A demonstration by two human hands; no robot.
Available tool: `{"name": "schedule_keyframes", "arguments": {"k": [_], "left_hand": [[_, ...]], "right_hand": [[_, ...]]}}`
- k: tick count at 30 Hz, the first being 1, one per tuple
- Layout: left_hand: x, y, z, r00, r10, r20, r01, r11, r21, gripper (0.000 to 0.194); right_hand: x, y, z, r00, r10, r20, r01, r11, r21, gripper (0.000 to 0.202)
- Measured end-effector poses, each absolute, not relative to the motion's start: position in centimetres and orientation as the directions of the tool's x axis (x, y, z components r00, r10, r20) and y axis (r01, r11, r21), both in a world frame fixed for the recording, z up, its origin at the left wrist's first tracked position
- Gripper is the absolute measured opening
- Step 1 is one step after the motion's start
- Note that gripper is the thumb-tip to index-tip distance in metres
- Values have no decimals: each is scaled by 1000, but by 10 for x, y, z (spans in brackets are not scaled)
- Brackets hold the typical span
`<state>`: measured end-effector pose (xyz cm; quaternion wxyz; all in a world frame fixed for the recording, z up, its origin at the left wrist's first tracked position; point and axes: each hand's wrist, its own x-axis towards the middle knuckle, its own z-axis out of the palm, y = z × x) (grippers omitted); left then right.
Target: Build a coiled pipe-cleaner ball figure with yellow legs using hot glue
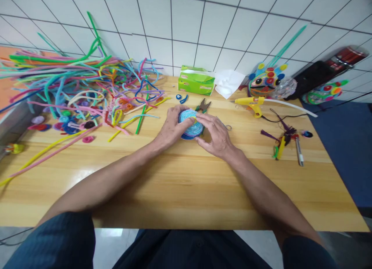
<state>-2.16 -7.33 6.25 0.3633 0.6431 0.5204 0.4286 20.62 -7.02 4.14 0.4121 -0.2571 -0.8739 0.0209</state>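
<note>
Between my two hands is a round coil of light-blue pipe cleaner point(190, 123), with a darker blue and purple lower edge and a bit of yellow near its middle. My left hand point(174, 125) grips its left side, the thumb lying across the top. From the right, my right hand point(216, 134) holds it with fingertips on the upper face and the thumb at the near edge. A pair of pliers point(204, 105) with green handles lies just behind the coil, its handles partly hidden by my right hand.
Piled pipe cleaners point(72, 79) cover the table's left side. A green tissue pack point(196, 81) stands at the back, near a small blue coil point(178, 96). To the right are a yellow glue gun point(252, 104) with its cord, a decorated mask-like craft point(266, 81) and a utility knife point(299, 153).
</note>
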Motion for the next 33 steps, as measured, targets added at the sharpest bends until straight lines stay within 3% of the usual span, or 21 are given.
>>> {"name": "schedule_keyframes", "arguments": {"k": [12,25,33], "left_hand": [[-21,-72,59,118,972,204,294,-230,928,49],[-15,-78,48,54,941,334,355,-331,875,39],[-18,-76,51,106,948,300,328,-318,890,49]], "right_hand": [[206,-73,41,-516,517,683,435,845,-311,77],[199,-81,43,-494,620,609,436,783,-444,66],[198,-81,42,-454,649,610,421,760,-495,69]]}}
